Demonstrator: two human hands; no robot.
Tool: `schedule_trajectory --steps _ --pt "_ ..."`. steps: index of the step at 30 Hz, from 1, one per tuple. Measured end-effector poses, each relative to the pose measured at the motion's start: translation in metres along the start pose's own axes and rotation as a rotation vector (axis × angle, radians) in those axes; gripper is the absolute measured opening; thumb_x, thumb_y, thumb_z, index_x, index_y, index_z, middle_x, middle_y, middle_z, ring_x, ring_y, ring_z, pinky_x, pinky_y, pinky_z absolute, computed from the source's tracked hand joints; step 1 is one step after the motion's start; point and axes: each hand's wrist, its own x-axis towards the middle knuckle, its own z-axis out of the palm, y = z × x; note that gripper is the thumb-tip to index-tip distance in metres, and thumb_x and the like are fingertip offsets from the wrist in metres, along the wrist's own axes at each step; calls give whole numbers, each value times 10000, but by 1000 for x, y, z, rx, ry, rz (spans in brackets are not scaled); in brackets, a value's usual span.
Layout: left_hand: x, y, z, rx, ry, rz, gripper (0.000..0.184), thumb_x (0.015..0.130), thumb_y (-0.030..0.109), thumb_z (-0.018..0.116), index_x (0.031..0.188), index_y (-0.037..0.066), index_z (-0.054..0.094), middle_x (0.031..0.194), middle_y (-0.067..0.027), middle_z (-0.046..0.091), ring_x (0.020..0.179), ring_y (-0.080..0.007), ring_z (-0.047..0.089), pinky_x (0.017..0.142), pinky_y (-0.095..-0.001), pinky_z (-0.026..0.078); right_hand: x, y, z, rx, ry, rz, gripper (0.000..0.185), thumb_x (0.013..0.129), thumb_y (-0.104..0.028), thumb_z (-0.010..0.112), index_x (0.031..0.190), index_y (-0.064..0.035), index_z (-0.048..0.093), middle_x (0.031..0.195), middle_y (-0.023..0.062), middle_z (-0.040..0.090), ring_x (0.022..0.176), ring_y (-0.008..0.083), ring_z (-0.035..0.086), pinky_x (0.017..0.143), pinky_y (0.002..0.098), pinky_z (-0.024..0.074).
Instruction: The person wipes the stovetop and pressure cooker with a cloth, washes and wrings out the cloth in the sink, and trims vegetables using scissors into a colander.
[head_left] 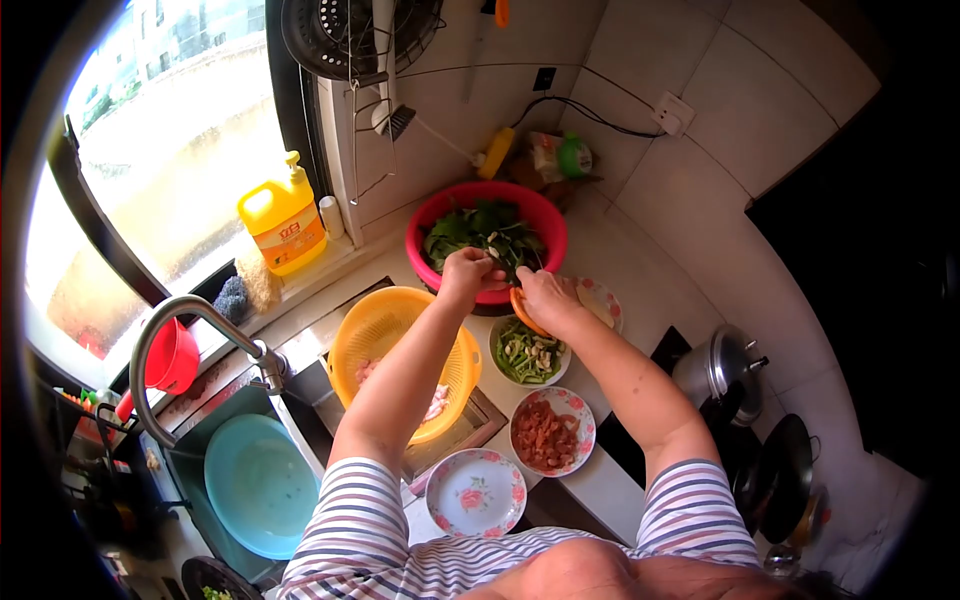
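Note:
My left hand [472, 278] is closed in a pinch at the near rim of a red basin [418, 222] of leafy greens [460, 235]. What its fingertips hold is too small to make out. Just to the right, my right hand [550, 302] is wrapped round an orange-handled tool [527, 312], possibly scissors; its working end is mostly hidden. Below that hand stands a bowl of cut green vegetable with pale pieces [530, 353]. Under my left forearm is a yellow colander [375, 312] with pinkish pieces [437, 402] inside.
Nearby are a floral bowl of reddish-brown chunks [545, 437], a floral plate [475, 492] and a partly covered plate [602, 300]. The sink holds a blue basin [260, 485] below a curved faucet [150, 340]. A pressure cooker [715, 370] and wok [785, 475] stand right.

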Motion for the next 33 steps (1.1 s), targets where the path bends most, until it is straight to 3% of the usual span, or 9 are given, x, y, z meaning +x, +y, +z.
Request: schedule_trajectory --steps 11,14,16,19,23,25,27,31,33 --pt "34 -10 -12 48 5 -19 52 839 20 523 875 -14 507 741 -87 572 624 -190 613 532 -340 554 19 8 3 -27 -11 47 166 803 -164 536 911 -41 557 805 181 625 773 360 611 674 445 484" --pt "49 -19 -25 525 23 180 230 785 0 534 1015 16 540 831 -109 602 670 -236 621 574 -368 517 23 15 -10 -127 -66 85 184 787 -160 560 920 -33 561 846 180 619 807 345 608 674 440 486" --pt "42 -13 -26 1248 196 758 389 707 -2 564 1089 68 540 1020 -112 571 885 -275 582 717 -391 474 21 18 -23 -163 -91 112 180 786 -159 562 910 -29 562 873 183 617 828 338 605 679 437 486" --pt "8 12 -8 1310 20 993 458 666 47 600 1117 93 537 1149 -119 508 1053 -295 481 840 -385 409 19 22 -32 -371 -65 31 172 814 -162 547 912 -28 593 904 180 631 853 321 616 706 405 495" --pt "-26 18 17 1319 -66 1255 467 644 141 648 1098 92 546 1104 -108 547 1060 -274 492 886 -391 363 21 23 -43 -165 -157 -170 314 771 -256 595 978 -21 584 873 176 625 805 304 618 676 399 500" --pt "-19 10 8 1212 -169 1245 415 659 131 634 1066 92 563 1034 -92 585 1021 -262 520 882 -407 363 10 10 -78 175 -284 -223 305 783 -240 567 1001 -26 576 818 139 625 703 233 620 607 368 507" --pt "-36 16 3 1160 -230 1092 283 733 102 586 1016 80 583 989 -87 605 959 -261 551 841 -384 389 9 14 -107 608 -589 61 385 807 -234 568 1111 -1 527 790 85 610 664 152 594 557 280 480" --pt "-47 18 -6 983 -396 859 218 841 142 545 1032 48 592 973 -68 609 878 -258 562 794 -347 410 -9 3 -137 515 -599 -190 295 803 -131 564 1068 -6 535 767 65 610 646 111 567 544 250 461" --pt "-57 23 -9 521 -443 222 281 874 216 548 1078 26 582 980 -12 596 880 -152 543 793 -300 409 -2 1 -141 320 -368 -426 231 755 -92 589 967 -1 573 735 55 606 640 114 562 562 254 449"
